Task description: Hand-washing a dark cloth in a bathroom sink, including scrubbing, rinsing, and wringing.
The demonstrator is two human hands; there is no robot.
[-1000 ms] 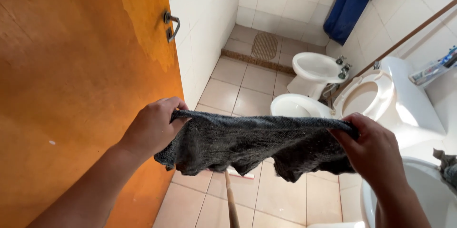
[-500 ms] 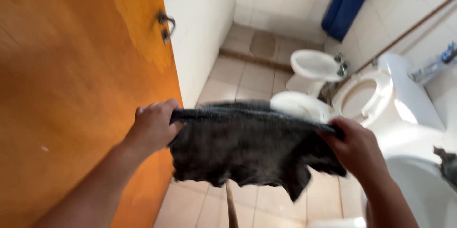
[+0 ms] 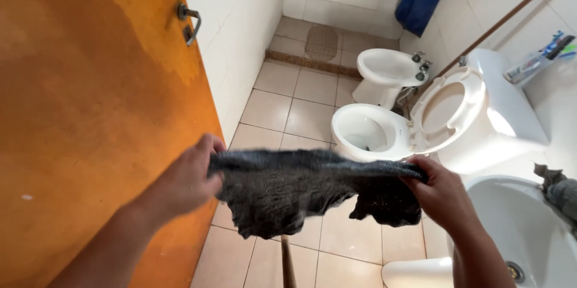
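Above the tiled floor [image 3: 306, 113], left hand [image 3: 186, 180] and right hand [image 3: 439, 195] each pinch 1 end of a dark rag [image 3: 300, 192] stretched sideways between them.

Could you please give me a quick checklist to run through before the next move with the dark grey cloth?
1. Left hand grips one end of the dark grey cloth: ok.
2. Right hand grips the other end: ok.
3. Cloth stretched between the hands, lower edge hanging free, off the tiled floor: ok.
4. Wooden stick rises from the floor just below the cloth; whether they touch: cannot tell.
5. Toilet ahead has its seat and lid raised, bowl open: ok.
6. Cloth wet or dry: cannot tell.
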